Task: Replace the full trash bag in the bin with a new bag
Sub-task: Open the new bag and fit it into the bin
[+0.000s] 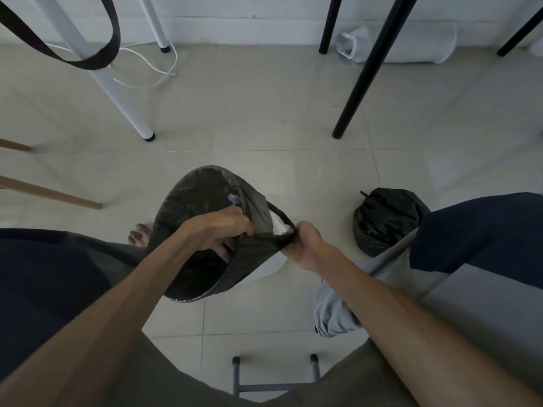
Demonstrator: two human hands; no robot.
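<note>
Both forearms reach forward and down; left hand (219, 227) curls fingers over the new black bag's (252, 248) edge inside the white bin (276, 262), right hand (304, 243) pinches bunched thin film just beside the rim. Bag mouth gapes round, matte, crinkled. Farther right on the tile floor (264, 118) sits the full tied bag (385, 218), lumpy and glossy.

Open tiled floor (264, 118) lies beyond the bin (202, 230). A white table leg (117, 92) bounds it left, a black leg (361, 77) right. The tied full bag (385, 218) sits near the bin's right.
</note>
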